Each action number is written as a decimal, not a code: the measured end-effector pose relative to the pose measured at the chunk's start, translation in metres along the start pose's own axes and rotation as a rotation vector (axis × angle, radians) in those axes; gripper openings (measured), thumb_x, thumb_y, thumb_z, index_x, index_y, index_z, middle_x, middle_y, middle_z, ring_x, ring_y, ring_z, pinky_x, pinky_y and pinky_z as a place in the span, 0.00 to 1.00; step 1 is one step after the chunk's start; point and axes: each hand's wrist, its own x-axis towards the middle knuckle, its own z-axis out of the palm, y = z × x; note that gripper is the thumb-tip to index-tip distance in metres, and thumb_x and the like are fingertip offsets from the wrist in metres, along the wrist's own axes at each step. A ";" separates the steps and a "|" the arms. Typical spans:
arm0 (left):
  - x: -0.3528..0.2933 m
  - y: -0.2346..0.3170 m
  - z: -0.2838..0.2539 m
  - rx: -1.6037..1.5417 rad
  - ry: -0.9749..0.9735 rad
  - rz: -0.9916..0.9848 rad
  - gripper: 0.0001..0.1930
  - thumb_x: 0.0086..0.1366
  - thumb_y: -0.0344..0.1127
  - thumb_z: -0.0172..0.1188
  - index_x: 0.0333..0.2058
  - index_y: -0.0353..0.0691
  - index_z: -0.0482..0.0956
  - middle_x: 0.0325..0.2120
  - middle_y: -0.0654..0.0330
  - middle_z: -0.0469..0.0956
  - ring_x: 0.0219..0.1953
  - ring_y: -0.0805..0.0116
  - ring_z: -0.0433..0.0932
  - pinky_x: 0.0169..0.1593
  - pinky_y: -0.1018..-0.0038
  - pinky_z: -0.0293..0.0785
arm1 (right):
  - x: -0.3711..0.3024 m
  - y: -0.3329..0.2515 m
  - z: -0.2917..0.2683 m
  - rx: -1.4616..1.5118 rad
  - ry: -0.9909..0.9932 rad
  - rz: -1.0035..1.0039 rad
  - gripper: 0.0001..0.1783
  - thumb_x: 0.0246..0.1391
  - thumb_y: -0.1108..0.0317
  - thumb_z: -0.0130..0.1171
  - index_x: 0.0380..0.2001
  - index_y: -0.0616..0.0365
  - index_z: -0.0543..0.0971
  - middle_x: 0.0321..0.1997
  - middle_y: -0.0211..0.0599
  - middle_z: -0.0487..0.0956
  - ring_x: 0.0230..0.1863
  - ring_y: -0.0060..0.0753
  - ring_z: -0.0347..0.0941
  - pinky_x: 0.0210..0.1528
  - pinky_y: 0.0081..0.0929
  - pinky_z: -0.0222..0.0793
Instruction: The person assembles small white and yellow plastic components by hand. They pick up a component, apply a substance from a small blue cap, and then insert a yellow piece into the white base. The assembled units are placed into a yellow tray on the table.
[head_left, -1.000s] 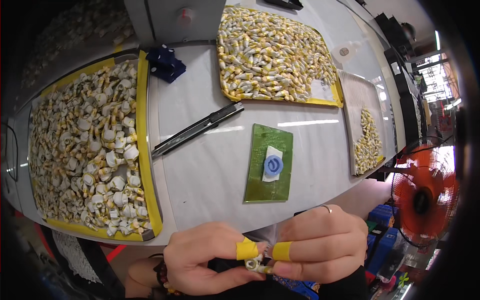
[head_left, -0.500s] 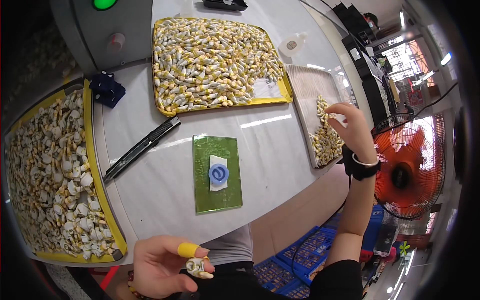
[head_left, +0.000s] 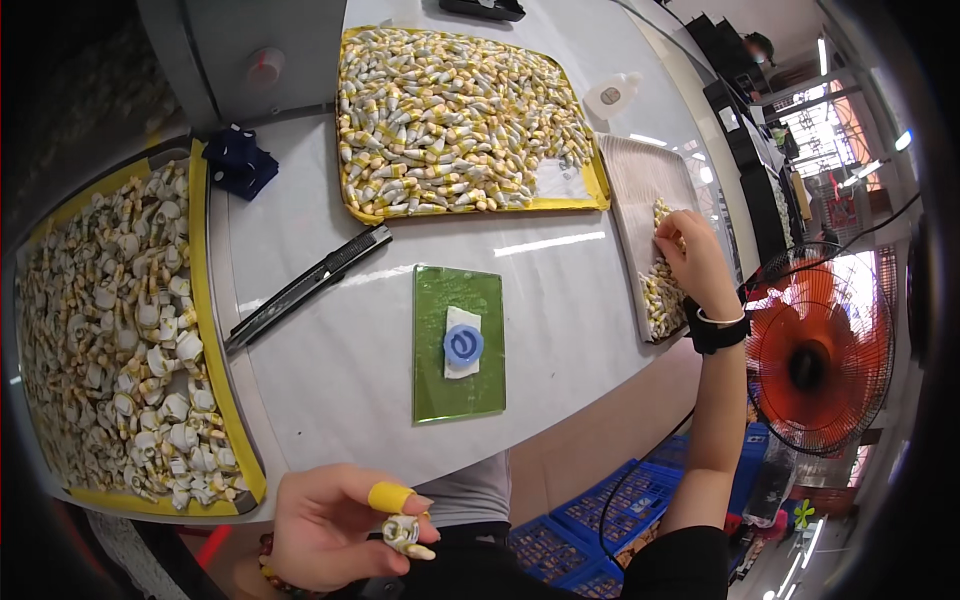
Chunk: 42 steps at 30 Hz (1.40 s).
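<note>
My left hand point(head_left: 335, 525) is near the table's front edge, below the table, with a yellow finger cot on one fingertip. It pinches a small white and yellow part point(head_left: 402, 533). My right hand point(head_left: 692, 262) reaches out to the grey tray point(head_left: 630, 175) at the right and its fingers rest on the small parts point(head_left: 660, 295) piled there. A black band sits on that wrist. Whether the fingers hold a part I cannot tell.
A yellow tray point(head_left: 218, 350) of white parts lies at the left, another yellow tray point(head_left: 470, 208) of small parts at the back. A green mat point(head_left: 440, 300) with a white-and-blue piece, a utility knife point(head_left: 305, 288), a dark blue object point(head_left: 240, 160). An orange fan point(head_left: 815, 365) stands at the right.
A second ago both hands were together at the front edge on the small part. My right hand then went out to the grey tray and now has dropped onto its parts. The view has shifted left.
</note>
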 end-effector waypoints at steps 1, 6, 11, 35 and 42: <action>0.000 0.000 -0.002 -0.008 -0.014 -0.008 0.21 0.47 0.33 0.73 0.36 0.29 0.74 0.26 0.48 0.79 0.29 0.61 0.78 0.33 0.65 0.80 | 0.000 -0.001 -0.001 0.021 -0.008 0.020 0.05 0.43 0.78 0.58 0.25 0.63 0.73 0.27 0.40 0.73 0.33 0.41 0.69 0.36 0.31 0.66; -0.003 0.001 -0.009 -0.021 -0.108 0.047 0.21 0.47 0.28 0.71 0.38 0.28 0.73 0.29 0.49 0.78 0.33 0.61 0.79 0.36 0.67 0.80 | 0.004 -0.007 -0.005 -0.013 -0.034 -0.021 0.05 0.44 0.78 0.58 0.27 0.63 0.73 0.28 0.42 0.73 0.35 0.44 0.69 0.38 0.33 0.66; -0.004 -0.001 -0.019 -0.121 -0.210 0.057 0.21 0.46 0.16 0.67 0.41 0.24 0.73 0.34 0.47 0.77 0.38 0.61 0.79 0.41 0.69 0.78 | 0.004 -0.006 -0.001 -0.093 -0.033 -0.042 0.05 0.45 0.79 0.56 0.29 0.63 0.72 0.29 0.44 0.73 0.37 0.48 0.69 0.39 0.36 0.65; -0.005 0.006 -0.011 -0.023 -0.123 0.143 0.17 0.48 0.35 0.72 0.33 0.32 0.78 0.26 0.50 0.79 0.29 0.61 0.77 0.34 0.67 0.79 | -0.002 -0.186 -0.001 0.445 -0.204 -0.587 0.09 0.41 0.78 0.61 0.29 0.59 0.75 0.26 0.35 0.71 0.29 0.38 0.69 0.30 0.29 0.67; -0.004 0.008 -0.015 0.085 -0.141 0.167 0.17 0.46 0.35 0.73 0.33 0.33 0.78 0.26 0.50 0.79 0.30 0.62 0.78 0.36 0.67 0.79 | 0.000 -0.189 0.006 0.326 -0.240 -0.650 0.08 0.38 0.77 0.56 0.28 0.59 0.74 0.26 0.35 0.68 0.31 0.38 0.65 0.33 0.29 0.66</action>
